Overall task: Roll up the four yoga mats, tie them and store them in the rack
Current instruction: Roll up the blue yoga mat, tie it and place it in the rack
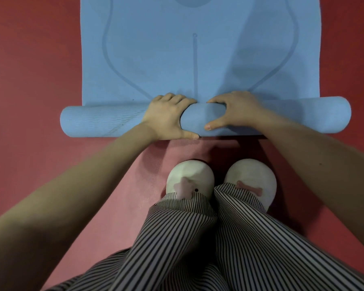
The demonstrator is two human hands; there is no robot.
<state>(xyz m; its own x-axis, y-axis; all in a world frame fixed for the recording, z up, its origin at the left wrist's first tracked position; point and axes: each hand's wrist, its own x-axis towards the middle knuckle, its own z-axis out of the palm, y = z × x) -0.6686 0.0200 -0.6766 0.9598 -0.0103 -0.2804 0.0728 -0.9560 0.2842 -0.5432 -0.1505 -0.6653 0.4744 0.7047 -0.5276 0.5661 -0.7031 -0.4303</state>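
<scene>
Atop the half-rolled blue mat (105,120) — left hand (168,117) and right hand (234,111), fingers (173,98) gripping it.

I count one blue yoga mat (198,55), one pink mat (124,196), two hands, the left hand (170,117) and the right hand (235,111), two white slippers (190,173) (251,172) and two striped trouser legs (177,238) (261,238).

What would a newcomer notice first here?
The blue mat, partly rolled, fills the top centre on the red floor. The left hand and right hand grip the roll's middle side by side. Below stand white slippers and striped trousers.
</scene>
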